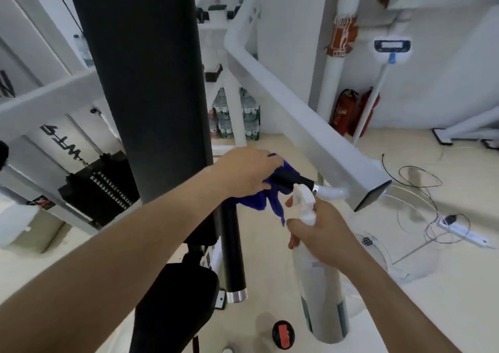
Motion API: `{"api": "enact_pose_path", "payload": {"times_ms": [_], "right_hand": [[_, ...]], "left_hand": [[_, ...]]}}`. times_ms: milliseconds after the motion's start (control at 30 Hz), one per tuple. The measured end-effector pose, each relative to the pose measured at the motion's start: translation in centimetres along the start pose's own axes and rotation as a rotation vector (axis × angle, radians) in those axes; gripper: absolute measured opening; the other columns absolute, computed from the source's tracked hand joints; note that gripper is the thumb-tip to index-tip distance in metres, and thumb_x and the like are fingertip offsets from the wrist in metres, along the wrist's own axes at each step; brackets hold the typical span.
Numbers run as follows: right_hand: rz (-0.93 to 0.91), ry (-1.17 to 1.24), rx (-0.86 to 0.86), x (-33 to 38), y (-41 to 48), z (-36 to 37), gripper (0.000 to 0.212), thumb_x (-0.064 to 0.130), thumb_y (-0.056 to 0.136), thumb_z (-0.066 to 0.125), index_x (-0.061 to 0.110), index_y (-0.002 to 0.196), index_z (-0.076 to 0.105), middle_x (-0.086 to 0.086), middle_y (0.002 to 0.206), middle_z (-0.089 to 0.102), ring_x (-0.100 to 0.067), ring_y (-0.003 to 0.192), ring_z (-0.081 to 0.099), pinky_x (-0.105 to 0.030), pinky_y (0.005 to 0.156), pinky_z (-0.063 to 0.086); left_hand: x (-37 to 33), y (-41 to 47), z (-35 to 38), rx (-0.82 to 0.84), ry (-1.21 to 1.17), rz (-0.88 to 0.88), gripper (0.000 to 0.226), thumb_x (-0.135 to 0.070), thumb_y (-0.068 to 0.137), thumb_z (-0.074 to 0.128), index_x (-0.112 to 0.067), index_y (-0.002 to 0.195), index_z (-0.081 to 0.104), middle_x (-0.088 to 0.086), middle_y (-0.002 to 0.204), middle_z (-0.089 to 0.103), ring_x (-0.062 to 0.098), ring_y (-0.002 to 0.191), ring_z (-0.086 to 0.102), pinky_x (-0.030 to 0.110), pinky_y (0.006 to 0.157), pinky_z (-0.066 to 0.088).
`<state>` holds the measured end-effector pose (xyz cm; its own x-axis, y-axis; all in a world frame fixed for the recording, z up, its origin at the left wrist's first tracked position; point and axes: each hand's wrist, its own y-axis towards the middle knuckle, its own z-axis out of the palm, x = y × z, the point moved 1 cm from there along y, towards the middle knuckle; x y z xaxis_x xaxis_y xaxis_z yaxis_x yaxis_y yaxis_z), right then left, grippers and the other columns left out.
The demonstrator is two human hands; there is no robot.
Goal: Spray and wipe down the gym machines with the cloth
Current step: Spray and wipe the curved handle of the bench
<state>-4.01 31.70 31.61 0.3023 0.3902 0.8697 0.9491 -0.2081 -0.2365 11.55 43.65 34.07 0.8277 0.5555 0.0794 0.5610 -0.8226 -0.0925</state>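
The blue cloth (259,201) is bunched over the near end of a black handle (291,179). Its loose ends hang straight down under the left hand (245,174). That hand curls over the cloth and squeezes it onto the handle. The handle runs sideways to the right, to the end of a white beam (297,115).

Just below, the right hand (321,231) grips the neck of a white spray bottle (321,293). The bottle stands almost straight up, bottom toward the floor. Its nozzle is above the hand and points up and left at the cloth.

A tall black pad (145,82) stands to the left, with a weight stack (100,188) behind it.
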Motion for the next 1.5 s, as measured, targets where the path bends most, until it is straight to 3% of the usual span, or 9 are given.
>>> {"api": "enact_pose_path", "payload": {"times_ms": [233, 367, 567, 767, 900, 1067, 1233, 1333, 1500], "right_hand": [[0.138, 0.032, -0.278, 1.0, -0.2, 1.6, 0.007, 0.005, 0.083, 0.058, 0.005, 0.080, 0.064, -0.002, 0.061, 0.072, -0.002, 0.051, 0.060, -0.020, 0.049, 0.044], [0.191, 0.074, -0.379, 1.2, -1.7, 2.8, 0.008, 0.004, 0.083, 0.058, 0.003, 0.079, 0.064, -0.002, 0.059, 0.072, -0.007, 0.054, 0.060, -0.021, 0.047, 0.046], [0.196, 0.144, -0.324, 2.2, -4.2, 4.3, 0.021, 0.004, 0.084, 0.057, 0.019, 0.098, 0.063, -0.007, 0.061, 0.071, -0.010, 0.061, 0.067, -0.022, 0.056, 0.048], [0.116, 0.108, -0.215, 1.9, -6.0, 5.7, 0.025, 0.006, 0.086, 0.059, 0.025, 0.102, 0.060, -0.005, 0.058, 0.069, -0.019, 0.064, 0.072, -0.030, 0.065, 0.054], [0.041, 0.076, -0.125, 1.3, -8.1, 7.2, 0.016, 0.011, 0.084, 0.061, 0.022, 0.095, 0.062, -0.002, 0.060, 0.071, -0.017, 0.065, 0.070, -0.035, 0.071, 0.055], [0.021, 0.087, -0.046, 0.5, -10.5, 8.6, 0.010, 0.015, 0.082, 0.061, 0.019, 0.091, 0.061, -0.004, 0.063, 0.073, -0.014, 0.063, 0.069, -0.035, 0.071, 0.055], [0.038, 0.074, -0.021, -0.2, -12.1, 9.5, 0.013, 0.006, 0.081, 0.056, 0.019, 0.083, 0.059, -0.006, 0.065, 0.073, -0.026, 0.069, 0.067, -0.040, 0.072, 0.055], [0.032, 0.080, -0.030, -0.6, -12.5, 9.6, 0.016, 0.010, 0.080, 0.059, 0.024, 0.088, 0.060, -0.007, 0.068, 0.073, -0.023, 0.069, 0.067, -0.040, 0.073, 0.056], [-0.004, 0.052, -0.017, -0.4, -12.3, 9.5, 0.021, 0.015, 0.082, 0.060, 0.032, 0.095, 0.056, -0.003, 0.067, 0.073, -0.020, 0.070, 0.068, -0.037, 0.072, 0.056]], "left_hand": [[-2.8, 2.3, 1.2, -0.030, 0.169, 0.323, 0.087, -0.027, 0.088, 0.059, -0.024, 0.151, -0.001, -0.002, 0.122, 0.059, 0.022, 0.062, 0.059, 0.027, 0.041, 0.032], [-0.6, 0.3, 0.7, -0.118, 0.068, 0.504, 0.063, -0.018, 0.087, 0.062, -0.040, 0.142, 0.039, -0.015, 0.155, 0.028, 0.023, 0.106, 0.058, 0.032, 0.059, 0.044], [2.8, -6.8, 1.1, -0.199, -0.679, 0.215, 0.070, 0.014, 0.087, 0.047, -0.034, 0.137, 0.051, -0.012, 0.150, 0.040, 0.009, 0.142, 0.028, 0.030, 0.112, 0.035], [-1.8, -14.8, 4.6, -0.305, -0.814, -0.189, 0.077, 0.005, 0.089, 0.052, -0.038, 0.149, 0.030, -0.010, 0.160, 0.014, -0.006, 0.127, 0.031, 0.010, 0.104, 0.033], [-6.5, -18.5, 7.2, -0.385, -0.920, -0.159, 0.055, -0.012, 0.082, 0.056, -0.042, 0.129, 0.053, -0.024, 0.142, 0.044, -0.003, 0.145, 0.010, 0.032, 0.118, 0.024], [-8.6, -20.8, 8.0, -0.474, -1.544, -0.395, 0.036, -0.026, 0.086, 0.071, -0.033, 0.121, 0.064, -0.015, 0.126, 0.063, 0.009, 0.126, 0.052, 0.029, 0.098, 0.049], [-9.9, -17.3, 8.8, -0.573, -1.441, -0.678, 0.047, -0.028, 0.093, 0.062, -0.036, 0.134, 0.041, -0.007, 0.116, 0.059, 0.007, 0.098, 0.064, 0.026, 0.078, 0.056], [-10.5, -16.9, 8.7, -0.496, -1.351, -0.648, 0.014, -0.032, 0.102, 0.042, -0.029, 0.113, 0.051, -0.003, 0.089, 0.065, 0.004, 0.071, 0.063, 0.013, 0.062, 0.047], [-7.8, -21.2, 10.9, -0.207, -0.934, -0.689, 0.020, -0.022, 0.101, 0.044, -0.022, 0.084, 0.055, -0.008, 0.072, 0.060, 0.000, 0.062, 0.056, 0.012, 0.055, 0.041]]}}
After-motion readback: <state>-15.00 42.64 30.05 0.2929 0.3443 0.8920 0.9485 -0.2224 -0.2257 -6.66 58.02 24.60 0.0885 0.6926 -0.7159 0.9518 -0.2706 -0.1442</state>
